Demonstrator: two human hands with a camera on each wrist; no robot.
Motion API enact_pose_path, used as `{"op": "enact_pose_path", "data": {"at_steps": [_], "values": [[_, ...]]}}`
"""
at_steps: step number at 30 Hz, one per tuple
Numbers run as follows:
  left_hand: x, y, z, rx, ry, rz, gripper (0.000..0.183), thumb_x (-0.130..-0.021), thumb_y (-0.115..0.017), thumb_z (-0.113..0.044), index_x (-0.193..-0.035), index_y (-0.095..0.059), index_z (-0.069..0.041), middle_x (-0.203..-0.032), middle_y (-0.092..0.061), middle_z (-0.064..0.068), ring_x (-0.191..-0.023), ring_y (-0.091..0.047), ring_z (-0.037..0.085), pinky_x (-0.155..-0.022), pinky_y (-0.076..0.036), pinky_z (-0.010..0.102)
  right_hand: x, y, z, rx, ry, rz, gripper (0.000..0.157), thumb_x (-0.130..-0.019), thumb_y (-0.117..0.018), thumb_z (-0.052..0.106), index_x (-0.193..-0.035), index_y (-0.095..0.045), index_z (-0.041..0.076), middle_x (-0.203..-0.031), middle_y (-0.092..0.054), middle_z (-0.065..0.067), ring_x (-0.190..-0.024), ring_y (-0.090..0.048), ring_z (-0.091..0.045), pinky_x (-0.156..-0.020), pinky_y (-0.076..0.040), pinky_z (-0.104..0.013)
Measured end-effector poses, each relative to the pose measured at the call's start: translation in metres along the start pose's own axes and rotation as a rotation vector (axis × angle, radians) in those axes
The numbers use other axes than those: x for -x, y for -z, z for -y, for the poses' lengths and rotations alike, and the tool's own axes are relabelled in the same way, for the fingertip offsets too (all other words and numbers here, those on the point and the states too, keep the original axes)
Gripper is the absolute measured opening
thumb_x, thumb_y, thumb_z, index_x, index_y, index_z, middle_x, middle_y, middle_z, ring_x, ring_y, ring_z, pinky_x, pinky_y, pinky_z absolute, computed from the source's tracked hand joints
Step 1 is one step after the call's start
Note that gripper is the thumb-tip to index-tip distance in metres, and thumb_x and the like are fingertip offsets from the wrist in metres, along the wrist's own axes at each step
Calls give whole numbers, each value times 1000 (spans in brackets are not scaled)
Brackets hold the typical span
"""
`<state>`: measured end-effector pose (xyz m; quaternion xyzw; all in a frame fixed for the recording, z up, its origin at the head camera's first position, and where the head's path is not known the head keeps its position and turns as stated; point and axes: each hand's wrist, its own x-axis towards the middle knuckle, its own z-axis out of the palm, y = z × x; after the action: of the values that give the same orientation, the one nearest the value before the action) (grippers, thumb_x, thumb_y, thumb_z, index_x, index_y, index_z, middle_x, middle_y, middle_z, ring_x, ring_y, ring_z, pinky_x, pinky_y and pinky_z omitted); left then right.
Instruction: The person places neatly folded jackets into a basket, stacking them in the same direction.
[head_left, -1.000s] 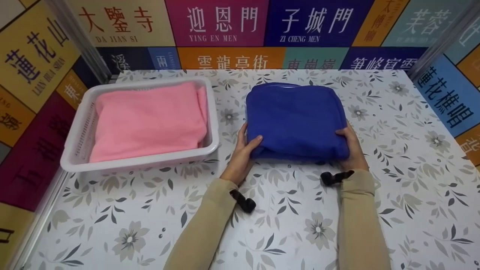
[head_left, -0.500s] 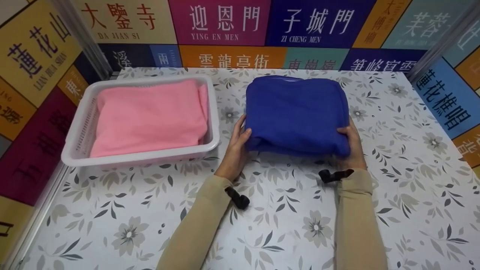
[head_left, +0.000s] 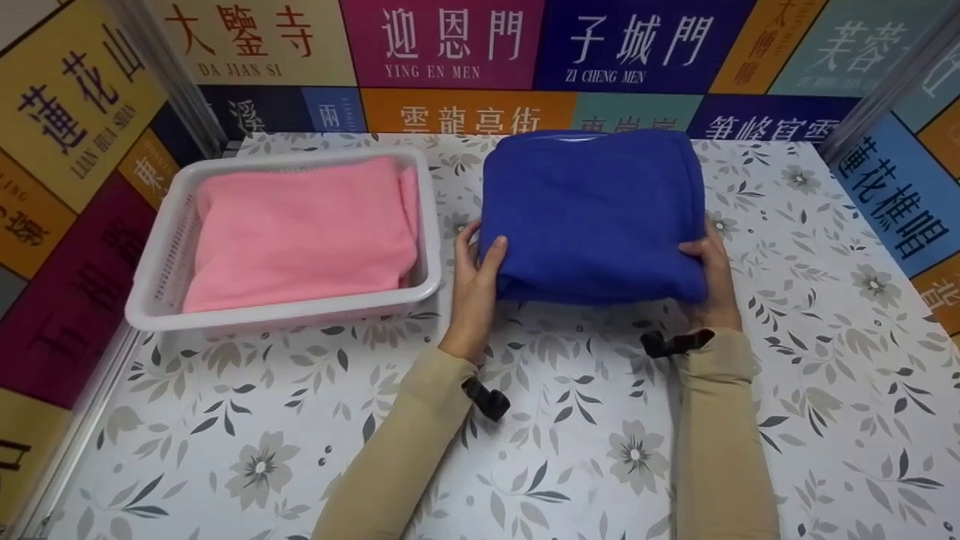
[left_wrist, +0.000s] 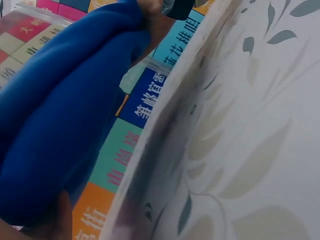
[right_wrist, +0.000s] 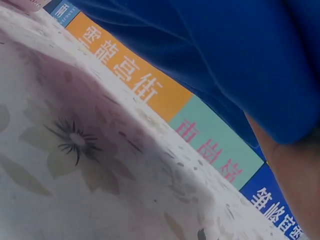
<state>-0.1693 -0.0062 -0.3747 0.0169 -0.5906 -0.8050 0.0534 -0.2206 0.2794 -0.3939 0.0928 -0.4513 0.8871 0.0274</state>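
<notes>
Both hands hold a thick, folded blue cloth [head_left: 592,217] by its sides in the head view. My left hand [head_left: 472,296] grips its left edge near the front corner, thumb on top. On the opposite edge, my right hand [head_left: 718,285] grips with its thumb over the upper face and the other fingers mostly hidden. Both wrist views show a gap between the underside of the blue cloth [left_wrist: 65,100] and the table, so it is held up in the air. A folded pink cloth [head_left: 300,232] lies in a white plastic basket [head_left: 285,316] at the left.
A white table [head_left: 570,465] printed with grey leaves and flowers lies under everything. Colourful panels [head_left: 450,45] with large lettering stand along the back, left and right sides. The basket's right rim is a short way from my left hand.
The blue cloth has risen from the table and moved slightly toward the back, with both hands keeping hold of it. The basket and pink cloth have stayed in place.
</notes>
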Motion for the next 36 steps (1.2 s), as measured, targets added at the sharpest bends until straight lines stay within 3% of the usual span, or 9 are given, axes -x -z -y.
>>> {"op": "enact_pose_path", "data": {"at_steps": [5, 10, 15, 23, 31, 36], "values": [[2, -2, -11, 22, -58, -23, 54, -90, -52, -28, -136, -28, -12, -132, -40, 3, -115, -43, 10, -94, -36, 28, -1, -9, 4, -9, 20, 28, 65, -78, -34, -6, -140, -28, 12, -143, -27, -5, -128, -26, -19, -103, -19, -28], [4, -1, -27, 85, -57, 4, 54, -89, -53, -22, -135, -26, -10, -130, -42, 7, -113, -45, 16, -92, -38, 30, 0, -21, 10, -69, 12, 48, 69, -76, -39, -5, -142, -23, 11, -143, -25, -5, -129, -24, -19, -103, -19, -28], [4, 7, -41, 126, -42, 52, 55, -89, -53, -20, -136, -25, -13, -127, -43, 8, -110, -48, 19, -91, -39, 32, 0, -36, 12, -156, 31, 118, 74, -73, -40, -7, -142, -18, 8, -144, -23, -8, -129, -23, -21, -104, -18, -28], [-9, 27, -48, 60, -48, 19, 52, -84, -56, -20, -131, -32, -20, -124, -44, 6, -106, -49, 19, -89, -40, 32, 2, -62, 10, -279, 53, 192, 71, -70, -38, -6, -139, -23, 2, -140, -26, -16, -123, -31, -28, -102, -23, -33], [-7, 40, -74, -1, -25, -25, 50, -81, -47, -12, -129, -32, -17, -123, -40, 8, -105, -45, 22, -87, -40, 33, 4, -86, 6, -121, 57, 224, 75, -71, -31, -5, -143, -14, 10, -144, -21, -9, -129, -23, -22, -104, -19, -31], [0, 45, -90, -32, -59, -30, 48, -86, -52, -18, -130, -32, -13, -122, -39, 10, -106, -45, 22, -87, -40, 32, 3, -95, 1, -90, 49, 206, 75, -70, -30, -5, -142, -16, 9, -143, -22, -9, -128, -24, -24, -104, -20, -32]]}}
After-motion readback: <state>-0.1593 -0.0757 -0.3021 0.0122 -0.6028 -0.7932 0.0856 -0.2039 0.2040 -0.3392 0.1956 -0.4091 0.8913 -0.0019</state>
